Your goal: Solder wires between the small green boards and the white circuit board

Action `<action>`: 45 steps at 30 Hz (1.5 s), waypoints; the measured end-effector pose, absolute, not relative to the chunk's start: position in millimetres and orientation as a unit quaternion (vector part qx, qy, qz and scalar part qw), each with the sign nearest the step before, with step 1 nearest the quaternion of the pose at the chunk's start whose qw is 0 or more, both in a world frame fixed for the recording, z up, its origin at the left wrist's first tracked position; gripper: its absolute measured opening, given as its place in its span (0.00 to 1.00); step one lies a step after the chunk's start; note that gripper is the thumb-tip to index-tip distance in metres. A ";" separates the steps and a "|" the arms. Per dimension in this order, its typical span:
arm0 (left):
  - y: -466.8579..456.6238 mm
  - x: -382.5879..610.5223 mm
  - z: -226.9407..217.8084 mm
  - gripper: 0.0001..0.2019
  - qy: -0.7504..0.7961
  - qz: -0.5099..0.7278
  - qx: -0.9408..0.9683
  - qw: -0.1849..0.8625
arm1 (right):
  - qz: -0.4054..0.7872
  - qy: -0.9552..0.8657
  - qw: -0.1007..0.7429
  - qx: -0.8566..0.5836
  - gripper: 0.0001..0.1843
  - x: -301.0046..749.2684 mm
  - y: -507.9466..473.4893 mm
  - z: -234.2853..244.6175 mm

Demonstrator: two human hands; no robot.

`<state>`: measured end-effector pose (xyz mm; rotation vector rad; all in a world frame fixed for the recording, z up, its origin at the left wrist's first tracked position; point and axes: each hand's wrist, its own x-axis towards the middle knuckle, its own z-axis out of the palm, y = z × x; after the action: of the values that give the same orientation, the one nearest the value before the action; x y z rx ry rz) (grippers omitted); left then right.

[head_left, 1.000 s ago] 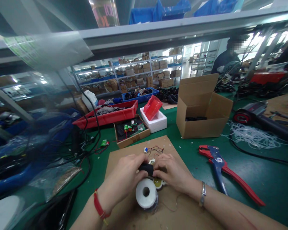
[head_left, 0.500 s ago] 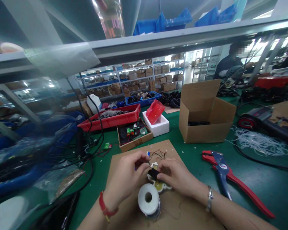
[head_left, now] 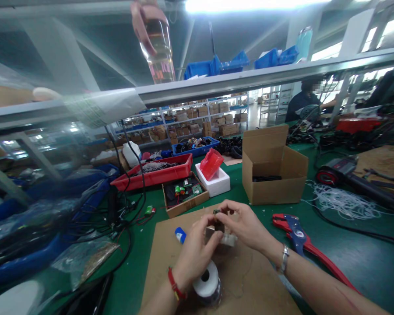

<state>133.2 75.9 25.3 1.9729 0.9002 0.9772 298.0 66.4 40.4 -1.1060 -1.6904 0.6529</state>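
Note:
My left hand and my right hand meet above a brown cardboard sheet. Both pinch a small dark electronic part held up between the fingertips. A whitish piece lies just beneath them. A white spool stands near my left wrist. A small blue piece lies on the cardboard to the left of my hands.
Red-and-blue pliers lie to the right on the green table. Behind stand an open cardboard box, a white foam block with a red bag, a small parts tray and a long red tray. Cables sprawl left; a person works far right.
Both hands have lifted the dark part up off the cardboard and away from the spool. The view has tilted upward, and the blue piece now shows on the cardboard.

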 end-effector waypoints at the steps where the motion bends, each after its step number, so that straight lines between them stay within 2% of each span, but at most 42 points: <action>1: 78.3 136.1 25.2 0.08 0.347 0.385 0.767 0.379 | 0.263 -0.696 0.493 -0.450 0.06 299.5 67.6 46.8; 11: 92.8 153.4 79.7 0.09 0.274 0.517 0.672 0.453 | 0.195 -0.712 0.520 -0.430 0.05 294.0 73.4 111.2; 14: 94.9 145.7 98.2 0.09 0.283 0.566 0.621 0.463 | 0.185 -0.702 0.524 -0.445 0.16 289.6 71.4 110.8; 17: 96.3 136.5 107.6 0.11 0.290 0.593 0.578 0.480 | 0.213 -0.692 0.499 -0.476 0.27 287.7 71.4 87.6; 19: 96.1 129.9 107.3 0.13 0.295 0.596 0.562 0.492 | 0.263 -0.696 0.460 -0.485 0.23 287.9 72.8 65.5; 21: 95.4 122.2 103.1 0.14 0.304 0.594 0.551 0.501 | 0.317 -0.702 0.421 -0.480 0.14 288.9 75.0 45.4; 23: 94.6 112.9 97.3 0.15 0.316 0.590 0.542 0.508 | 0.347 -0.699 0.406 -0.475 0.12 289.9 77.6 30.8; 27: 93.4 92.6 88.5 0.14 0.325 0.577 0.535 0.524 | 0.337 -0.671 0.442 -0.491 0.13 286.1 84.1 15.6; 29: 92.9 82.3 85.8 0.13 0.319 0.566 0.544 0.530 | 0.344 -0.666 0.443 -0.491 0.18 280.2 87.8 10.8; 33: 91.8 58.4 78.9 0.11 0.323 0.528 0.586 0.523 | 0.414 -0.669 0.411 -0.460 0.09 269.5 94.8 3.7; 38: 85.0 20.7 65.0 0.13 0.361 0.451 0.632 0.516 | 0.496 -0.636 0.415 -0.421 0.15 276.1 95.6 -1.5; 42: 72.9 -5.3 52.6 0.13 0.398 0.362 0.665 0.519 | 0.509 -0.548 0.495 -0.442 0.22 293.1 95.7 -12.9; 45: 64.0 -11.5 46.8 0.16 0.398 0.283 0.699 0.523 | 0.468 -0.467 0.573 -0.484 0.19 306.7 99.2 -28.0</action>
<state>-11.5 64.0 46.8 1.6731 0.9519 0.6772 306.7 99.2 -28.0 -1.1358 -1.0958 1.0978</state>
